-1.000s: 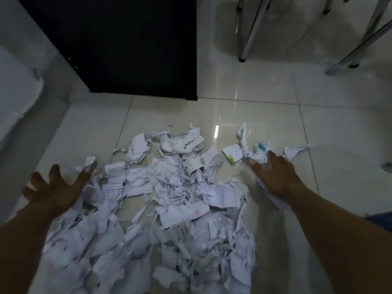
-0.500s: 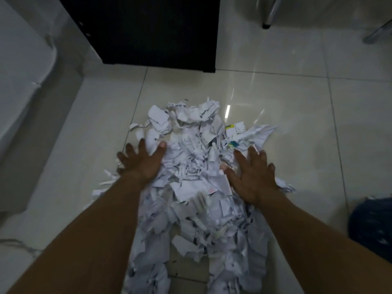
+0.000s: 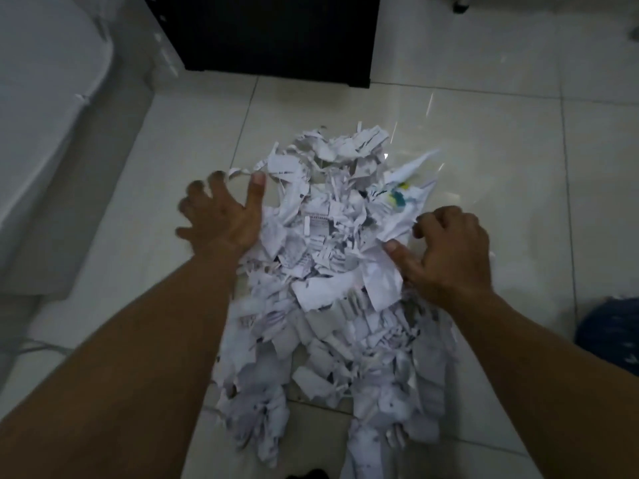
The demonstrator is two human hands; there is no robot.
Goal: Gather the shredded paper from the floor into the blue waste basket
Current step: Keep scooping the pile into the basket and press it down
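Observation:
A heap of white shredded paper [image 3: 332,278] lies on the pale tiled floor, running from mid-frame down to the bottom edge. My left hand [image 3: 223,216] presses against the heap's left side with fingers spread and holds nothing. My right hand [image 3: 449,252] is at the heap's right side, fingers curled, thumb against the scraps; whether it grips any paper is unclear. A dark blue thing [image 3: 610,335] at the right edge, partly cut off, may be the waste basket.
A black cabinet [image 3: 276,32] stands on the floor beyond the heap. A pale raised surface [image 3: 45,115] runs along the left. A chair leg [image 3: 461,5] shows at the top right. Bare tile [image 3: 518,150] lies right of the heap.
Both hands have swept inward from the outer edges, pushing the scattered scraps into a narrower, taller heap. The view has moved forward toward the cabinet.

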